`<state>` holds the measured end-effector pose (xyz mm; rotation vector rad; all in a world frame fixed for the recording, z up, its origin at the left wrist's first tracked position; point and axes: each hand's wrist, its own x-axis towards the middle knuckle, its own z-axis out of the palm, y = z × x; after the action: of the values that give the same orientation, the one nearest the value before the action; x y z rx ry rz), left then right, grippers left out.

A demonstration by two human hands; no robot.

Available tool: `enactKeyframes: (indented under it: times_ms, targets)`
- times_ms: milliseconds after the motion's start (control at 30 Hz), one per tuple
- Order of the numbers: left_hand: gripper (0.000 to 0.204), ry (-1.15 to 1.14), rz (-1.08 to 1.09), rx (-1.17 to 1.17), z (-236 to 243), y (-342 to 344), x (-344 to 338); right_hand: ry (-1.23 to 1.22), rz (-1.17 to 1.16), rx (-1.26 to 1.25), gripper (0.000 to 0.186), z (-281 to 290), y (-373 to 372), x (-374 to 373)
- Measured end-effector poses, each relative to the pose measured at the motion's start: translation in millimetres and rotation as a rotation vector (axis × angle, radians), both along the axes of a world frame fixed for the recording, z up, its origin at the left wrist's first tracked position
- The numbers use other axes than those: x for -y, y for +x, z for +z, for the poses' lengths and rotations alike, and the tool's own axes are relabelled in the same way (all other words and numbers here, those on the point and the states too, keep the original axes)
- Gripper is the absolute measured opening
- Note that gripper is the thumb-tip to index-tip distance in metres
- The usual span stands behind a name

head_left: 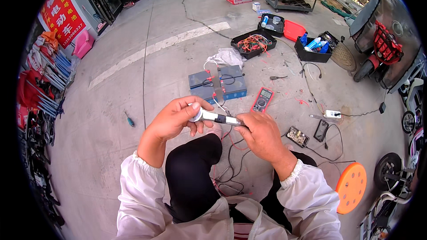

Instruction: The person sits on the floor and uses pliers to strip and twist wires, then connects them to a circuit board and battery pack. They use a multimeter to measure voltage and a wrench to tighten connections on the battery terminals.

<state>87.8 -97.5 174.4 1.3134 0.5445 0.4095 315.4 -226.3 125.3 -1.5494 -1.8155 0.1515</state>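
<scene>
My left hand point(173, 118) grips the round white end of a slim white tool point(208, 116) with a black band in its middle. The thumb and fingers of my right hand point(262, 134) pinch its narrow greyish far end; I cannot make out its exact kind. The tool lies nearly level above my knees. Beyond it on the ground sit dark blue battery blocks point(234, 90) joined by wires. A red multimeter point(262, 99) lies to their right, its display lit. Black and red cables point(230, 169) run between my legs.
An opened circuit box point(297, 137), a black device point(321, 130) and a white power strip point(332, 114) lie at right. An orange stool point(351, 188) stands nearby. Farther off are a wire-filled case point(253, 44) and a bin of spray cans point(313, 53). A screwdriver point(129, 120) lies left.
</scene>
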Motion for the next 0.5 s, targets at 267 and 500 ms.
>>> enactKeyframes:
  times_ms: [267,500]
  targets:
    - [0.038,0.16,0.219,0.16,-36,107,44,-0.176,-0.004,-1.021,0.012,-6,10,6]
    - [0.034,-0.119,0.213,0.266,-38,158,57,0.054,-0.226,-0.592,0.008,6,28,14]
